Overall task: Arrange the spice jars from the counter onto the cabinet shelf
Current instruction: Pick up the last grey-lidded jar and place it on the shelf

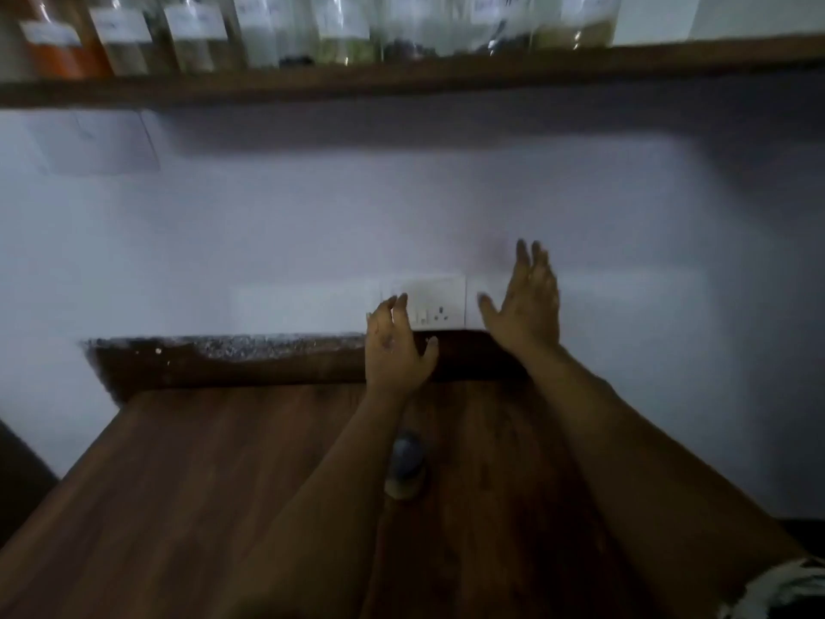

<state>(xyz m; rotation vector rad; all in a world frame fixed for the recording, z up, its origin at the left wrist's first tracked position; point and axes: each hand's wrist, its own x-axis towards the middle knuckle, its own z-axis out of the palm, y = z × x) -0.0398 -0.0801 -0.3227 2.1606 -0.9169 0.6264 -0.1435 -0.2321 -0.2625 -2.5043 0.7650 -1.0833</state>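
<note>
One spice jar [405,466] with a dark rounded lid stands on the wooden counter [187,484], between my forearms. Both hands are stretched forward past it, above the counter's far end. My left hand [395,346] is empty with its fingers apart. Further right and higher, my right hand [529,306] is spread open and holds nothing. Along the top of the view, a dark wooden shelf [446,67] carries a row of several clear labelled jars [339,33], one at the left with orange powder [58,51]. The whole view is blurred.
A white wall socket plate [439,301] sits on the wall just behind my hands. A speckled stone ledge [250,346] runs along the counter's back. A paper sheet [98,143] hangs on the wall under the shelf at left.
</note>
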